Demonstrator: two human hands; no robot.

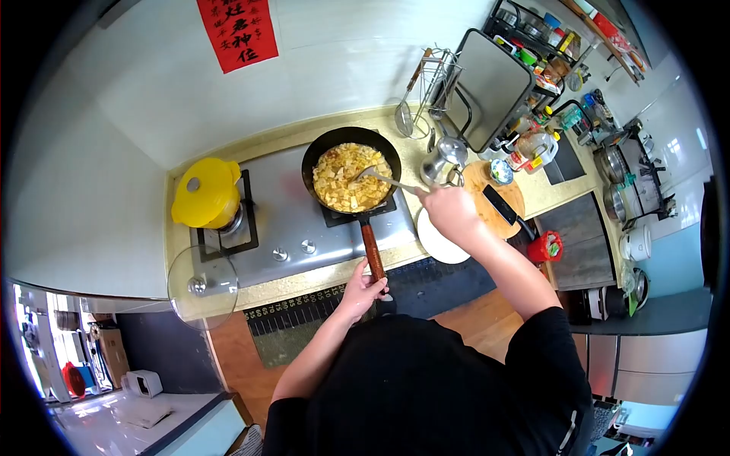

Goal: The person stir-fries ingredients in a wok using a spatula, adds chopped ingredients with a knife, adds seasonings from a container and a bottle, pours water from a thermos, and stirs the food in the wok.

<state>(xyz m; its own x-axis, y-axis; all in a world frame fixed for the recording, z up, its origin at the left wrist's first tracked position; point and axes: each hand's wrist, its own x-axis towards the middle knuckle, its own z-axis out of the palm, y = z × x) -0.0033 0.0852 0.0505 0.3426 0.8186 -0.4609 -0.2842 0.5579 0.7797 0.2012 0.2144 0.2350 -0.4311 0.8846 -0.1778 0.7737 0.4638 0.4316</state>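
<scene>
A black frying pan (310, 156) sits on the right burner of the stove, filled with pale diced pieces, possibly tofu, in a yellow-brown sauce (346, 186). My left hand (363, 290) is closed around the pan's reddish-brown wooden handle (370, 247). In my right hand (451, 215) I grip a metal spatula (391, 181), fingers wrapped round the end of its handle. Its head rests among the food, so its exact shape is partly hidden. A white plate (441, 242) lies just below my right hand, partly covered by my forearm.
A yellow pot (205, 194) stands on the left burner. The glass lid (202, 287) overhangs the counter's front left edge. Right of the pan are a metal pitcher (439, 166), a wooden cutting board (479, 176) with a cleaver (499, 205), and several bottles. A red container (544, 247) stands farther right.
</scene>
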